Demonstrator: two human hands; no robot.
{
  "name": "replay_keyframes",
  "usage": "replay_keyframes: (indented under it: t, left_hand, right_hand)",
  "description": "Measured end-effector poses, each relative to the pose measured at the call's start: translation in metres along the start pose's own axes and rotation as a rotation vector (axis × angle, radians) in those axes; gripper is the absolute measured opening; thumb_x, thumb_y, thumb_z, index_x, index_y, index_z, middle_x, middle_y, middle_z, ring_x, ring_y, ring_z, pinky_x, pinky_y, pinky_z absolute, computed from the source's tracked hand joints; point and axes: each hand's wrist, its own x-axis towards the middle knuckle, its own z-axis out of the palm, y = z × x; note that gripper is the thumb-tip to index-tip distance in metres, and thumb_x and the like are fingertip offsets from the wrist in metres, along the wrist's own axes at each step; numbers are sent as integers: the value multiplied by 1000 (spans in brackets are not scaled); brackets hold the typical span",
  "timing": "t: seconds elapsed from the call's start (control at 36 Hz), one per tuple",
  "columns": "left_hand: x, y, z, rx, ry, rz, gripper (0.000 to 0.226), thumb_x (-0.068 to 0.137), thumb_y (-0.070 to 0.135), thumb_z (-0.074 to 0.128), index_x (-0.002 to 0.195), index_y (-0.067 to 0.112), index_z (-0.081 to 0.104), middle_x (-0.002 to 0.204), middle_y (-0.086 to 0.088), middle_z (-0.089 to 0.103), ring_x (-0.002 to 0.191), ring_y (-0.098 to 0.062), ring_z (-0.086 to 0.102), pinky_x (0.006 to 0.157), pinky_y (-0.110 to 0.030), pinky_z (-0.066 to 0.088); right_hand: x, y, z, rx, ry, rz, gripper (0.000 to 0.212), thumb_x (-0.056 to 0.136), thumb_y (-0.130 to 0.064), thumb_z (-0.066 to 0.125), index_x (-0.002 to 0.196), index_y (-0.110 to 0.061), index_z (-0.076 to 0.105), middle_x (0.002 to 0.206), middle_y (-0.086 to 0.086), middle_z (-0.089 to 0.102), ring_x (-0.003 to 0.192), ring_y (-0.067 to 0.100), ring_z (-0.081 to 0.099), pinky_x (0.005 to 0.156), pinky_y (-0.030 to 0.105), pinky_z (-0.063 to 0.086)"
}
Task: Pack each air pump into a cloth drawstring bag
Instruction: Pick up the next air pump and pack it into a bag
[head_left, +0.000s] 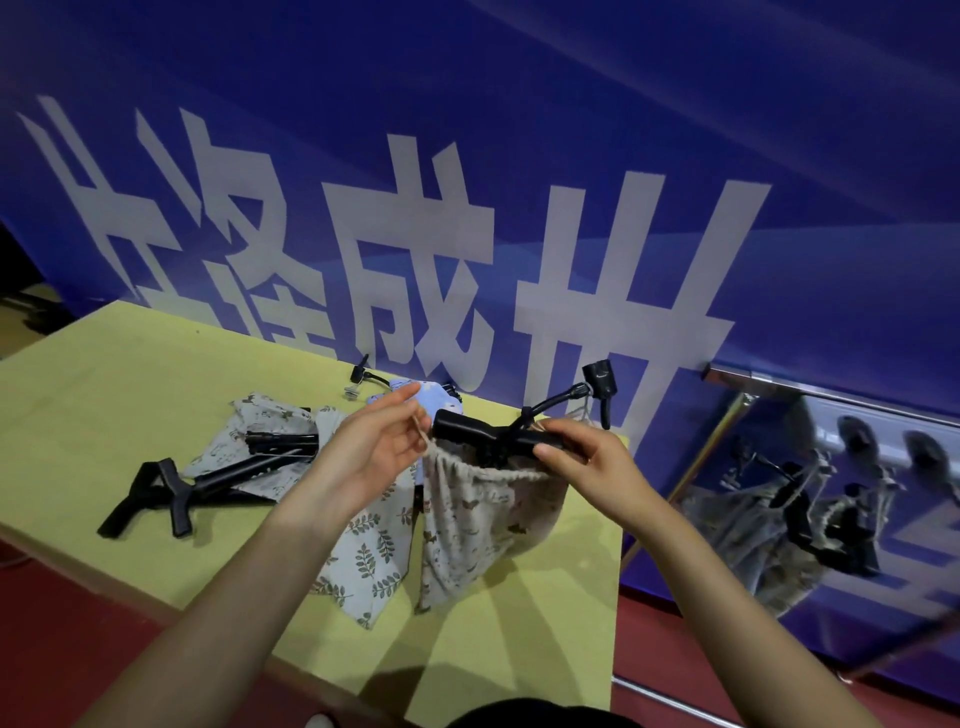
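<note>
A black air pump (493, 441) stands in a beige patterned drawstring bag (483, 519) held above the table; its T-handle and hose stick out of the gathered mouth. My left hand (374, 452) pinches the bag's cord at the left of the mouth. My right hand (587, 457) grips the right end of the pump's handle and the bag's rim. Another black pump (171, 493) lies loose on the left, partly over a beige printed bag (260, 421). A leaf-print bag (369, 551) lies flat under my left forearm.
The yellow-green table (104, 405) ends close on the right and front, with red floor below. A blue bag holding a pump (421, 395) lies at the back edge against the blue banner wall (519, 156). A shiny metal frame (831, 395) stands at right.
</note>
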Motion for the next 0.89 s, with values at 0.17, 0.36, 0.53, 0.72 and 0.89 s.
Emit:
replay_keyframes:
  t: [0.17,0.36,0.53,0.72,0.89]
  left_hand:
    - [-6,22,22,-83,-36,70,46,95,3,48,140,11,43,75,1,65,66,-10,55,73,-26,45]
    - [-14,28,21,228,-16,120,64,94,6,52,151,12,23,97,-13,74,65,-14,47,70,-26,47]
    - [-28,20,27,830,-143,394,35,97,9,53,129,23,57,96,2,76,94,-9,66,82,-20,46]
    - [-30,19,29,944,-111,510,31,97,10,52,124,24,61,93,9,75,103,-3,64,95,-27,45]
    - [-28,21,23,983,-181,436,36,96,9,54,127,28,56,97,9,75,104,-3,65,96,-29,47]
  right_hand:
    - [7,-11,-7,-61,-13,-28,29,91,-23,65,120,-19,66,104,-21,65,103,-6,60,84,10,47]
    - [6,-14,-8,-220,-49,-84,34,91,-28,65,123,-18,64,100,-28,60,95,-13,57,83,8,44]
    - [6,-12,-9,-314,-100,-83,39,90,-41,62,123,-20,65,107,-6,69,96,8,64,85,31,51]
    - [6,-11,-9,-296,-116,-68,33,91,-35,64,121,-21,67,100,-13,69,86,7,65,75,27,50]
    - [10,-23,-10,-407,-164,-81,31,91,-34,63,119,-24,67,108,-6,70,95,12,63,85,38,50]
